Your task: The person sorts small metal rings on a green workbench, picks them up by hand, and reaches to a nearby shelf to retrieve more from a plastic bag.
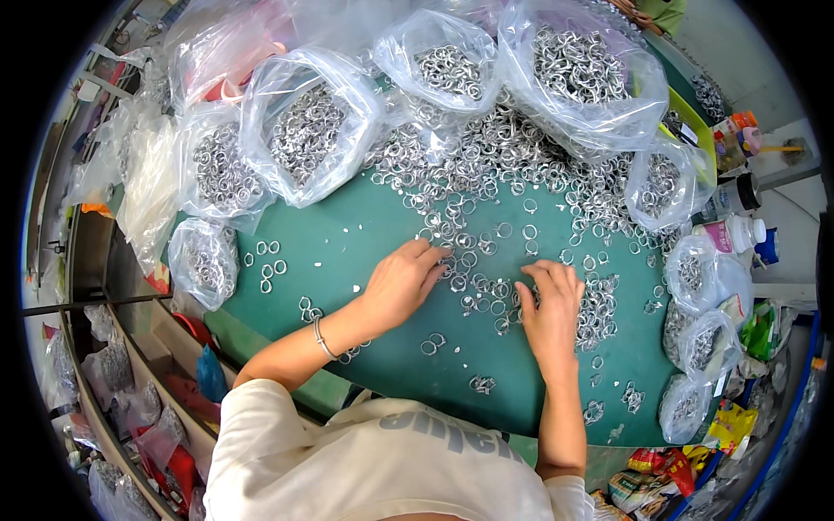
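Many silver-coloured metal rings (467, 259) lie loose on a green table mat (347, 252). My left hand (401, 285), with a bangle (323, 339) on its wrist, reaches to the left edge of the scattered rings. Its thumb and forefinger are a little apart, fingertips touching or just above the rings. My right hand (552, 306) rests by the rings on the right, fingers bent and thumb apart, with no ring visible in it. A denser patch of rings (598, 313) lies just right of it. Small groups of rings (268, 267) sit far to the left.
A large heap of rings (486, 148) spreads along the back. Clear plastic bags of rings (308, 130) line the back, left and right. A bottle (738, 234) stands at the right edge. Shelves with bagged goods (113, 365) are at lower left. Another person's hand (634, 13) shows at top right.
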`<state>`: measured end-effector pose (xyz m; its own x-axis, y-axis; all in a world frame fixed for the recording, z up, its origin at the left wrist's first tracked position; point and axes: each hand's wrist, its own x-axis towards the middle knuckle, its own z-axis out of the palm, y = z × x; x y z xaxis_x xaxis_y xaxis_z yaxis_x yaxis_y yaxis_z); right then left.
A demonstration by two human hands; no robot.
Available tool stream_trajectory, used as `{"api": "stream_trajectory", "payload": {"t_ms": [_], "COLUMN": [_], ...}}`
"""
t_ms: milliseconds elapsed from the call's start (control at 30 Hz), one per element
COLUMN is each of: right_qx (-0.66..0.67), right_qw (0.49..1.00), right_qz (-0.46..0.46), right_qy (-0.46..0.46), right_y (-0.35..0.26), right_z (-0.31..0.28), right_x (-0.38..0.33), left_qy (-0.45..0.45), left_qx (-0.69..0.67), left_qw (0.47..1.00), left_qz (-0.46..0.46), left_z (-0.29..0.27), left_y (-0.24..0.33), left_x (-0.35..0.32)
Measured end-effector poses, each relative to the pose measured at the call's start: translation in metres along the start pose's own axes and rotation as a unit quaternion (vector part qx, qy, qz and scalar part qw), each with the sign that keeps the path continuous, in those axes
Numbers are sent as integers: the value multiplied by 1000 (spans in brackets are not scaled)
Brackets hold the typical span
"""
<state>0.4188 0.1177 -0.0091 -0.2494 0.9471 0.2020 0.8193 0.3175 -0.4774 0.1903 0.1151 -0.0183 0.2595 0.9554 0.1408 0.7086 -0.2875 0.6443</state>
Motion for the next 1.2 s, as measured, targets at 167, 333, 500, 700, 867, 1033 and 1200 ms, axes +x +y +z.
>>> {"api": "stream_trajectory", "payload": {"t_ms": [167,333,500,700,867,1033,1200], "right_qx": [-4,23,-54,-39,-65,-38,-50], "right_qw": [998,998,997,999,998,999,998], "right_qz": [-43,19,37,-1,-13,-38,-42], "right_qy": [-45,47,37,36,9,-2,-15], "right_y": [-6,10,13,-5,1,-15,-14], "right_z": [10,5,1,11,20,15,27], "right_x": [0,0,0,4,4,2,-3], "left_qy": [-30,-78,-91,-92,-30,-14,-24], "left_qx": [-25,-2,-17,-30,-21,-43,-29], "left_qw": [999,996,996,995,998,996,999], "left_qz": [32,37,6,2,-42,-75,-36], "left_z": [10,12,7,3,-1,-5,-2], "left_y": [6,4,-3,0,-4,9,12], "left_x": [2,-5,-8,-15,-16,-15,-21]}}
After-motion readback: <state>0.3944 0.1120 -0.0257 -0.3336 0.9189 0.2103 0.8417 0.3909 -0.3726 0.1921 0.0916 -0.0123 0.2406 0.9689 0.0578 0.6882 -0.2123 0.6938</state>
